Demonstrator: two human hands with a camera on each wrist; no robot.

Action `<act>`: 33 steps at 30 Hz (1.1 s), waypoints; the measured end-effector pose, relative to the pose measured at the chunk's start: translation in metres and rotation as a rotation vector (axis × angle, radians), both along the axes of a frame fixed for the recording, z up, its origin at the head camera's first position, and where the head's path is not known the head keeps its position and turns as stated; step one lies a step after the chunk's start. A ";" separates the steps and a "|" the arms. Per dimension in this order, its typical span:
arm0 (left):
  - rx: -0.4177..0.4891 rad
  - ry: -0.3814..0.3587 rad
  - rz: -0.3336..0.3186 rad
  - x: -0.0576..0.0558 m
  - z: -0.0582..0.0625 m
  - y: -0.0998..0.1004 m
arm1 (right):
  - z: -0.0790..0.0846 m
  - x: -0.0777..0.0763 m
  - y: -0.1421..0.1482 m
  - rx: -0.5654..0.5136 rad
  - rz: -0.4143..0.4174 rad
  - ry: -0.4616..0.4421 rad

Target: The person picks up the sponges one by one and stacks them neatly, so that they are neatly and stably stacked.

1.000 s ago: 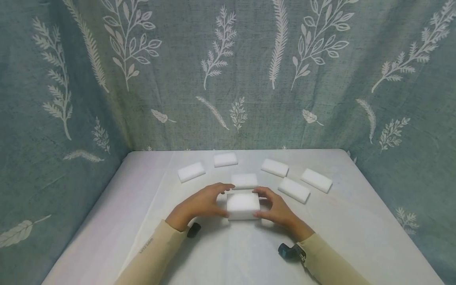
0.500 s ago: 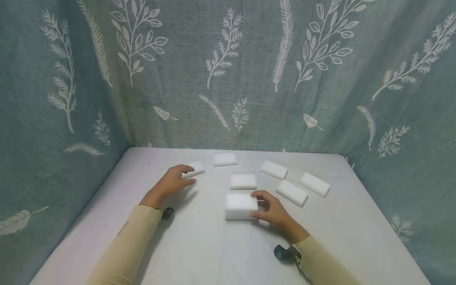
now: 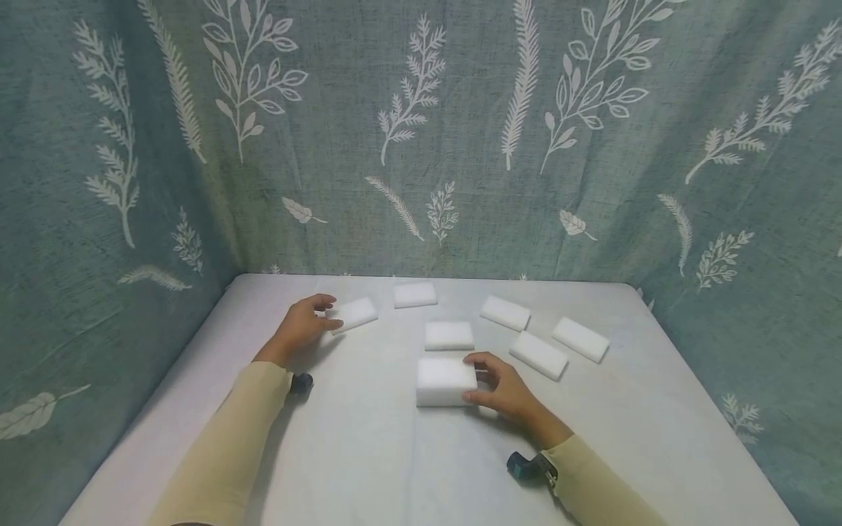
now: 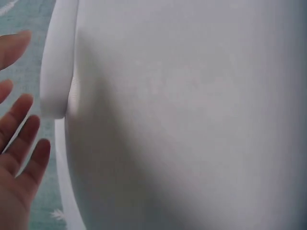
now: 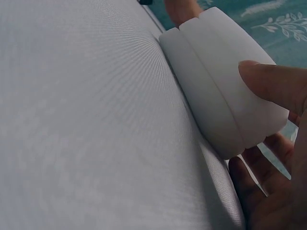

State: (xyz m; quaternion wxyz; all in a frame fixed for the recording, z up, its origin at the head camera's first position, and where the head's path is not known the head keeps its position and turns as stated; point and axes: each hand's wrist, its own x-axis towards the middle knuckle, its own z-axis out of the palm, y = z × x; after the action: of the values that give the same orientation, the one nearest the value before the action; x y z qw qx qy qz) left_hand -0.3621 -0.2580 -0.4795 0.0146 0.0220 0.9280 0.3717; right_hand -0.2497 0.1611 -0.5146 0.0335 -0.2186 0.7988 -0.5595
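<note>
At the middle of the table in the head view lies a stack of white sponge blocks [image 3: 442, 376]; the right wrist view shows two layers in the stack [image 5: 216, 91]. My right hand [image 3: 509, 394] grips its right end, thumb on the near face and fingers around the far side. At the far left is a single white sponge block [image 3: 355, 313], turned slightly askew. My left hand [image 3: 301, 329] is at its left end, thumb and fingers spread to either side. The left wrist view shows those fingers [image 4: 36, 163] loose and apart from the sponge block [image 4: 58, 62].
Just behind the stack lies another white sponge block [image 3: 449, 335]. One more sponge block [image 3: 415, 294] is near the back edge, and several others, such as this sponge [image 3: 539, 355], lie to the right. A patterned green curtain [image 3: 421, 146] encloses the white table [image 3: 368, 453].
My left hand has let go of the stack and moved left and away from me to the far-left sponge block, then slightly further left. The right hand has stayed on the stack.
</note>
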 end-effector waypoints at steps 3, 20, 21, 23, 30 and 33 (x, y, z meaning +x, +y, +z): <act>-0.002 -0.025 0.006 -0.006 -0.002 0.001 | -0.001 0.001 0.000 0.006 0.000 0.016; -0.088 -0.117 -0.001 -0.018 -0.005 0.010 | 0.029 0.014 -0.003 0.011 0.035 0.040; -0.086 -0.111 0.000 -0.017 -0.005 0.010 | 0.029 0.014 -0.003 0.014 0.034 0.040; -0.082 -0.090 0.006 -0.016 -0.005 0.010 | 0.029 0.014 -0.003 0.021 0.032 0.041; -0.099 0.008 -0.031 -0.009 -0.004 0.011 | 0.029 0.016 -0.003 0.024 0.031 0.029; -0.125 0.035 -0.059 -0.007 -0.002 0.013 | 0.029 0.016 -0.002 0.027 0.029 0.030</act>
State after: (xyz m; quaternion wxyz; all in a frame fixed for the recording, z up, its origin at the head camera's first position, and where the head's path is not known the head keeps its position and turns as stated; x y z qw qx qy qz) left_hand -0.3692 -0.2448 -0.4813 0.0107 0.0549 0.9484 0.3120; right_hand -0.2337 0.1586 -0.4857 0.0327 -0.2379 0.8036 -0.5446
